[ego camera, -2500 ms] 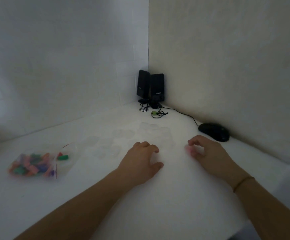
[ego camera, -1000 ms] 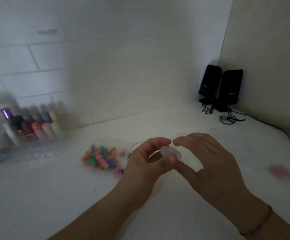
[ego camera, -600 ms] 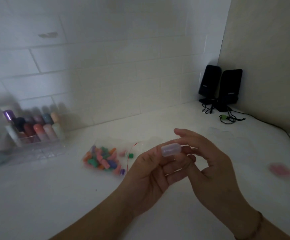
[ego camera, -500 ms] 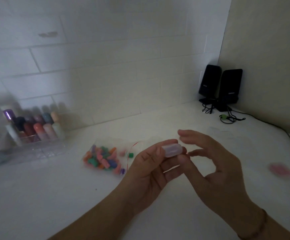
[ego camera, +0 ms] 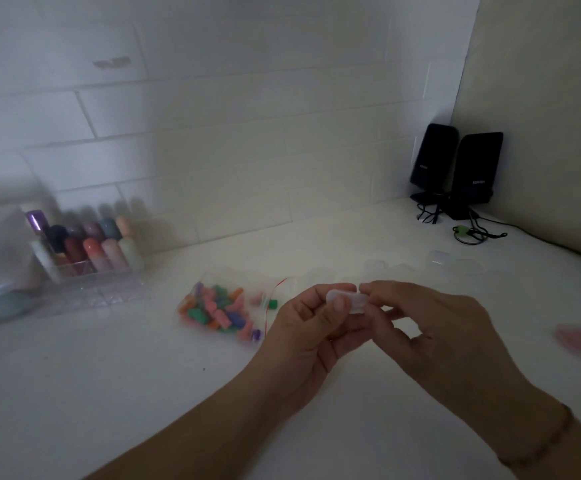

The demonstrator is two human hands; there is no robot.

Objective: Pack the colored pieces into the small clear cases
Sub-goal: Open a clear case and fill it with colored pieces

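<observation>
A small clear case (ego camera: 351, 301) is held above the white counter between both hands. My left hand (ego camera: 311, 336) pinches its left end with thumb and fingers. My right hand (ego camera: 434, 327) pinches its right end with fingertips. A clear bag of colored pieces (ego camera: 221, 311) lies on the counter to the left of my hands, with a green piece (ego camera: 273, 304) at its mouth. Several more clear cases (ego camera: 438, 261) lie in a row behind my hands. A blurred pink case (ego camera: 576, 337) lies on the counter at the right.
A clear organizer of colored bottles (ego camera: 88, 251) stands at the back left against the tiled wall. Two black speakers (ego camera: 455, 168) with cables (ego camera: 472, 233) fill the back right corner.
Since 2.5 s ago both hands have lifted off the counter with a clear case and the view has turned left. In the last half second my right fingers have closed onto the case's end.
</observation>
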